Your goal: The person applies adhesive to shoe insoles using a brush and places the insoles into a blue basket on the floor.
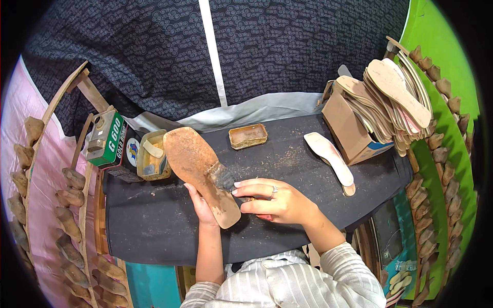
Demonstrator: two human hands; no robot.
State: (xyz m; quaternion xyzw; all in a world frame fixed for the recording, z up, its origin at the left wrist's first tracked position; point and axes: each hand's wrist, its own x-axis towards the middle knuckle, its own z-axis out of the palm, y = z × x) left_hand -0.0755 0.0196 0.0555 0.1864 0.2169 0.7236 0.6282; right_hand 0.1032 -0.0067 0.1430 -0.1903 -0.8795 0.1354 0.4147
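My left hand [204, 209] grips the edge of a brown insole [189, 154], tilted up above the table, wide end up and away from me. The insole's surface is mottled with darker stains. In my right hand [277, 201] is a small brush, its dark head [224, 179] against the insole's narrow middle. The brush head is slightly blurred, and my fingers cover much of the handle. A ring shows on one right finger. Beyond the insole sits a shallow yellowish tray [248, 136] with brown residue inside. A pale insole [331, 160] lies on the table to the right.
A black cloth [159, 228] covers the table, with crumbs scattered on it. At left stand a metal can [114, 143] and a plastic tub [154, 154] holding small tools. A cardboard box [349, 126] at right overflows with stacked insoles [393, 92]. Wooden shoe lasts [68, 223] line racks on both sides.
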